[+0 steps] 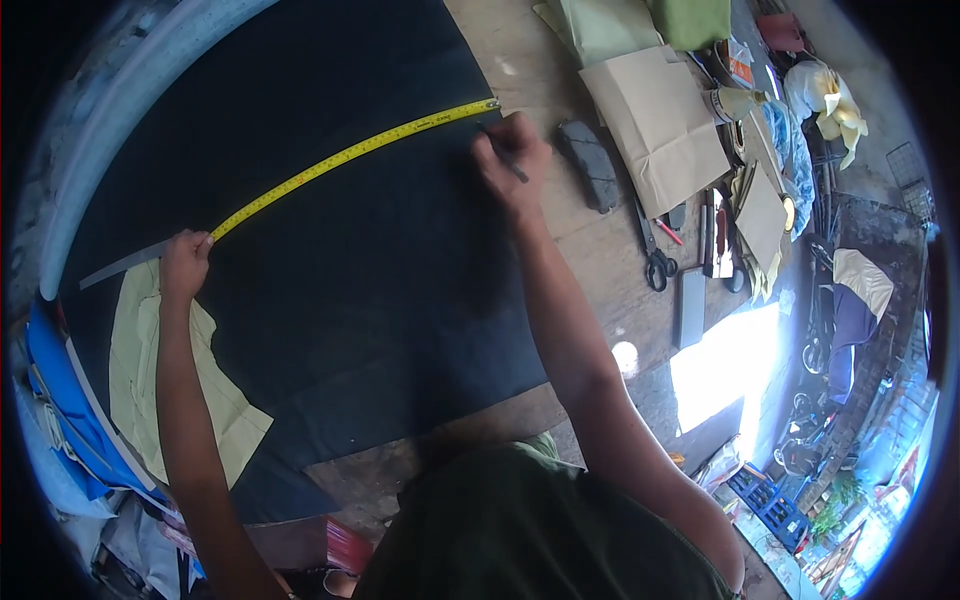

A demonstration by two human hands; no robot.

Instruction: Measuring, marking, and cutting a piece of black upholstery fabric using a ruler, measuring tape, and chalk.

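— The fingers of each hand, how do they stand?

— The left hand (186, 262) has its fingers (200, 240) pressed down on one end of a yellow measuring tape (352, 155), pinning it to the black sheet (330, 280). The right hand (512, 158) has its fingers closed around a thin dark marking tool (503, 155), its tip down on the sheet just below the tape's other end.

— Where does the tape lie?

— Stretched taut across the black sheet, from the left hand near the sheet's left side up to its far right corner, close to the desk's far edge.

— And the sheet itself?

— It covers most of the wooden desk (600, 250), spreading from the far edge to the near edge. A pale yellow paper pattern piece (140, 370) lies under its near left corner.

— What else is on the desk?

— To the right of the sheet: a dark grey block (590, 162) just beside the right hand, a brown paper bag (655, 125), black-handled scissors (655, 255), and a flat grey bar (691, 308) near the right edge.
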